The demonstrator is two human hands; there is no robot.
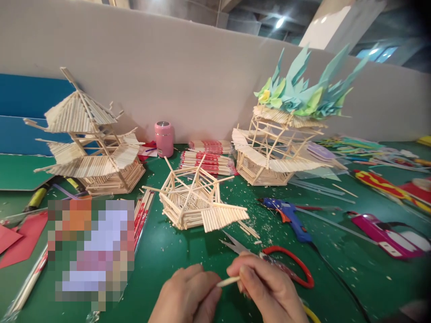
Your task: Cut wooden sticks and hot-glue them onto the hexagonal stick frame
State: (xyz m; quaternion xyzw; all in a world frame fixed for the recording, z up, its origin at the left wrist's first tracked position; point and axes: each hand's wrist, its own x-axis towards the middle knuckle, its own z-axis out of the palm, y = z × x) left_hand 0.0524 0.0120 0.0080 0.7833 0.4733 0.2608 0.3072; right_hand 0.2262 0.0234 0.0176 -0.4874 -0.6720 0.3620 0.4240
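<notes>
Pinching a thin stick [228,281] between both hands' [188,294] grips.

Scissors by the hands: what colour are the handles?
Red handles on the scissors, clearest in the head view.

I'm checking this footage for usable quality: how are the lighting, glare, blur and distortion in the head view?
Head view: even, bright indoor light, soft shadows under the middle stick model; lens flare streaks from a ceiling lamp; the wall bows from wide-angle distortion; right corners darken; a pixelated block hides part of the table; both hands, left hand and right hand, pinching a stick, are fairly sharp.
</notes>
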